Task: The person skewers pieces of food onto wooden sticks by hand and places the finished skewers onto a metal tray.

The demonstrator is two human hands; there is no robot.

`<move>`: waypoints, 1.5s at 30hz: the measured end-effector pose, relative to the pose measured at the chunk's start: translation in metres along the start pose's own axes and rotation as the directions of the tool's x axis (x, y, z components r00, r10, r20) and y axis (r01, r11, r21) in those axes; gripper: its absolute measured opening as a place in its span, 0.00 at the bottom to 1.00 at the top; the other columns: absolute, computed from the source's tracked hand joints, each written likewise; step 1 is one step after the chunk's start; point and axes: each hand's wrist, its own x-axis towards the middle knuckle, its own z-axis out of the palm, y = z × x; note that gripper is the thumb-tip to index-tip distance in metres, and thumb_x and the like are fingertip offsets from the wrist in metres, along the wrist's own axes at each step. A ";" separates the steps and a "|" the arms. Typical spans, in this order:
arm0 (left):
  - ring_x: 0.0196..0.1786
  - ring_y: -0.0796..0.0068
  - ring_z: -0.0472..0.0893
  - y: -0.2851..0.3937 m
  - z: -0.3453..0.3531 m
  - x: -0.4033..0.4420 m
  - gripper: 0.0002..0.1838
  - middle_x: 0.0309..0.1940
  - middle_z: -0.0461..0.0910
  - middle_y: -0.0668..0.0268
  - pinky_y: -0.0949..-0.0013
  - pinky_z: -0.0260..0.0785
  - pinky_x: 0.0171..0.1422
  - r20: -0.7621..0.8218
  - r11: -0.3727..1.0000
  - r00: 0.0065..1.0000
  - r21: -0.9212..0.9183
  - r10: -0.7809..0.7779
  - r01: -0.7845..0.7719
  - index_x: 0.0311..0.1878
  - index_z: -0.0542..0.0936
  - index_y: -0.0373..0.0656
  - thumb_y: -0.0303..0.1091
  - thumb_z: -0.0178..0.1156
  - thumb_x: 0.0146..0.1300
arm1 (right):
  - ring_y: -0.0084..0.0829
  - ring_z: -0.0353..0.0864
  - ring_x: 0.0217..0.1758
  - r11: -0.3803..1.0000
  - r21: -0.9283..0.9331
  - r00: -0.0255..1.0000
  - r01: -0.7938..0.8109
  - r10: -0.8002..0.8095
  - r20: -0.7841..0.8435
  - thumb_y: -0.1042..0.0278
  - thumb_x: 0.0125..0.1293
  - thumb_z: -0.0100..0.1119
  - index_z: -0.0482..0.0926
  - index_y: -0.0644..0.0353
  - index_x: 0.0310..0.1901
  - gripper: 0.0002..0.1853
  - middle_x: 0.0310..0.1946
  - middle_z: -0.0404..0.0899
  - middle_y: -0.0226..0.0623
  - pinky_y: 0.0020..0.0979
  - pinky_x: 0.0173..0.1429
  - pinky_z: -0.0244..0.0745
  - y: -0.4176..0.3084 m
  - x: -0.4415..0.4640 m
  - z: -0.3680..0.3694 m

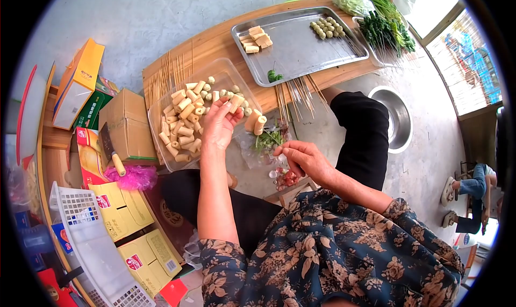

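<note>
Wooden table (211,44), far side. Metal tray (293,43) on table, far right. Clear plastic tub (219,70) of pale food pieces (185,112), left of tray. Right hand (307,161), nearer — fingertips drawn together, contents, if any, impossible to tell. Left hand (219,123), over tub — thumb and fingers closed on one cylindrical piece (236,102).

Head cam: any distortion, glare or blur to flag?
Head view: heavy fisheye, black corners, far edge of the wooden table bowed; head view: window washed out at upper right, steel basin showing bright reflections; head view: left hand and right hand look reasonably sharp, no obvious motion blur.
</note>
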 end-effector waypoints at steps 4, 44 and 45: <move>0.39 0.69 0.79 -0.002 0.000 0.000 0.16 0.43 0.78 0.61 0.65 0.76 0.46 0.000 1.000 1.000 -0.013 -0.002 0.002 0.53 0.71 0.42 0.27 0.59 0.62 | 0.18 0.56 0.06 0.999 0.028 1.000 -0.022 0.023 -0.014 0.65 0.72 0.41 0.75 0.67 0.48 0.15 0.09 0.62 0.26 0.22 0.11 0.53 0.001 0.003 0.001; 0.35 0.77 0.81 0.021 -0.042 -0.018 0.11 0.33 0.81 0.66 0.74 0.74 0.36 -0.265 0.817 0.962 0.567 0.064 0.102 0.45 0.78 0.38 0.35 0.59 0.64 | 0.16 0.58 0.11 0.993 0.109 0.997 -0.041 0.034 0.067 0.63 0.73 0.42 0.76 0.63 0.46 0.15 0.11 0.62 0.24 0.21 0.16 0.53 0.009 -0.003 0.003; 0.36 0.75 0.81 0.022 -0.039 -0.019 0.11 0.36 0.80 0.65 0.73 0.75 0.37 -0.244 0.924 0.969 0.378 0.034 0.063 0.46 0.77 0.39 0.34 0.58 0.66 | 0.16 0.59 0.12 0.994 0.102 0.995 -0.031 0.022 0.093 0.63 0.73 0.42 0.77 0.63 0.46 0.15 0.11 0.62 0.24 0.21 0.17 0.53 0.009 -0.003 0.005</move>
